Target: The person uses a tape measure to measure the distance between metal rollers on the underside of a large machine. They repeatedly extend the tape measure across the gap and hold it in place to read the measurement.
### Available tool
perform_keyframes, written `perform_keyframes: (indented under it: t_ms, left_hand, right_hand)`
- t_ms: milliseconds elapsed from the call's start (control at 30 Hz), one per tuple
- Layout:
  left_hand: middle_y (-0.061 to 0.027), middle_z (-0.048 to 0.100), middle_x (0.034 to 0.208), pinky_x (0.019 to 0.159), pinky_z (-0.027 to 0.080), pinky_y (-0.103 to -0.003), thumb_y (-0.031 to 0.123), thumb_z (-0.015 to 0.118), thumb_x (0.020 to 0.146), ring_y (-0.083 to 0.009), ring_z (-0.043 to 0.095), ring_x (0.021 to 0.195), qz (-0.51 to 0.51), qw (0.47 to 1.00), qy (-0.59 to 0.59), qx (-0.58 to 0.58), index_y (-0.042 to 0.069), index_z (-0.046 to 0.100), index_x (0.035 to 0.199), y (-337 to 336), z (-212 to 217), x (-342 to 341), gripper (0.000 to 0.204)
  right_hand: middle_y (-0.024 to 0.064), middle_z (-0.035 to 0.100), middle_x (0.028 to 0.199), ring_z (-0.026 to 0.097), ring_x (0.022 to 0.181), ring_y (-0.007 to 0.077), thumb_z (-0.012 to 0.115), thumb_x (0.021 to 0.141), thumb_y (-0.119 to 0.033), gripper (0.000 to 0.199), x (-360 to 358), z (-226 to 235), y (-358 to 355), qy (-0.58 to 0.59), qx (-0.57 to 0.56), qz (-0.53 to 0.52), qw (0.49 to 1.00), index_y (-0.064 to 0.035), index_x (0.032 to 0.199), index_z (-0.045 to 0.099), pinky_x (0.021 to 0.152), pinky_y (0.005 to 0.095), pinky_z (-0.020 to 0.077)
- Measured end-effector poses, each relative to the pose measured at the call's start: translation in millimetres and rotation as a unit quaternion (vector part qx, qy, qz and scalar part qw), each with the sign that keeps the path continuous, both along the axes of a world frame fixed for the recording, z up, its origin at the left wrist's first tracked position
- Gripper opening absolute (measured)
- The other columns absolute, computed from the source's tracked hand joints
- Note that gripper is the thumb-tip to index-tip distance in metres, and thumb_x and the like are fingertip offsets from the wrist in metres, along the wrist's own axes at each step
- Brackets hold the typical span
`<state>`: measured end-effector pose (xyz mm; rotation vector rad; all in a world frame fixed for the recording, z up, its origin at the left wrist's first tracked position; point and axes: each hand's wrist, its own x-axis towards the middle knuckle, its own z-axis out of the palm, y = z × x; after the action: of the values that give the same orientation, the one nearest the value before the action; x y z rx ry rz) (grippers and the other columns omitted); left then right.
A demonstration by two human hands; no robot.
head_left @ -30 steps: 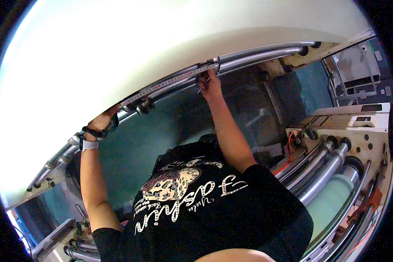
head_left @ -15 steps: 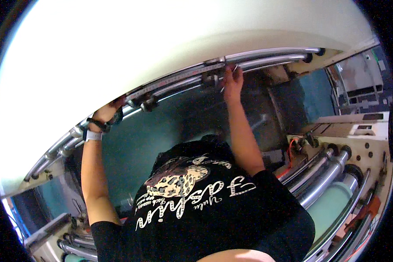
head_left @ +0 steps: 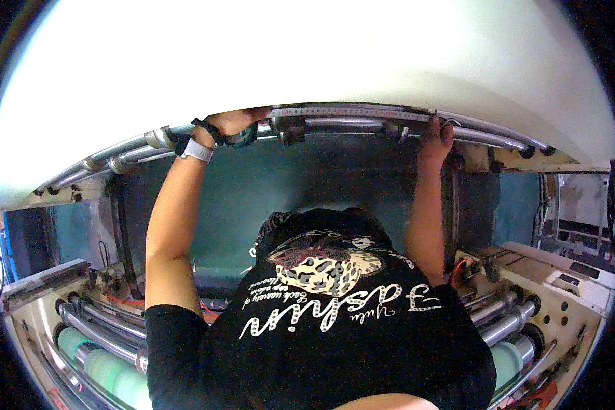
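A tape measure's pale blade (head_left: 352, 110) runs along the metal bars between my two hands. My left hand (head_left: 234, 123) is closed at its left part, with a dark teal round case (head_left: 243, 135) under the palm; its fingertips are partly hidden by the white panel's edge. A watch with a grey band is on that wrist. At the blade's right end, my right hand (head_left: 433, 145) reaches up with fingers pinched, and a thin bent metal rod (head_left: 451, 122) sticks out of them. Clamp-like metal blocks (head_left: 287, 130) sit on the bars (head_left: 345, 125) between the hands.
A large white panel (head_left: 307, 55) fills the space beyond the bars. Collars (head_left: 160, 137) ring the bars at left. Below lies a dark teal surface (head_left: 328, 174). Behind me on both sides are machine frames with metal rollers (head_left: 109, 328) and pale green rollers (head_left: 113, 372).
The view has swung round, so the bars lie more level and both hands appear farther right. The blade still stretches between my hands, and the rod stays in my right hand.
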<state>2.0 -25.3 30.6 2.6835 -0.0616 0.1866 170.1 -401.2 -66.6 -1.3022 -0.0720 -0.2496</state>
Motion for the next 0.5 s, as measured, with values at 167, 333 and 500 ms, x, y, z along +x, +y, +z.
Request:
perform_keyframes:
  t_ms: [167,333,500]
  left_hand:
    - [-0.0141,0.061,0.086,0.069,0.047,-0.036,0.021,0.057,0.074,-0.0280,0.058,0.077,0.002,0.997,-0.044,0.064,0.007,0.060,0.095,-1,-14,6,0.025]
    - [-0.0130,0.061,0.093,0.075,0.046,-0.036,0.025,0.056,0.076,-0.0281,0.057,0.084,0.015,0.998,-0.006,0.062,0.007,0.058,0.099,3,-24,5,0.028]
    - [-0.0120,0.061,0.091,0.076,0.046,-0.036,0.028,0.059,0.075,-0.0272,0.057,0.082,0.000,1.000,0.010,0.021,0.008,0.059,0.099,1,-16,7,0.032]
  right_hand:
    - [-0.0043,0.045,0.063,0.039,0.050,0.0052,0.056,0.082,-0.011,0.008,-5,8,2,0.044,0.028,-0.002,0.999,-0.0122,0.080,0.048,0.042,0.0206,0.0298]
    - [-0.0037,0.046,0.063,0.040,0.051,0.0066,0.057,0.081,-0.013,0.009,-17,27,7,0.087,-0.008,-0.002,0.996,-0.0118,0.081,0.048,0.043,0.0208,0.0310]
    - [-0.0040,0.044,0.062,0.039,0.050,0.0071,0.061,0.079,-0.017,0.016,-6,15,-8,0.082,-0.082,-0.013,0.993,-0.0126,0.084,0.047,0.042,0.0215,0.0301]
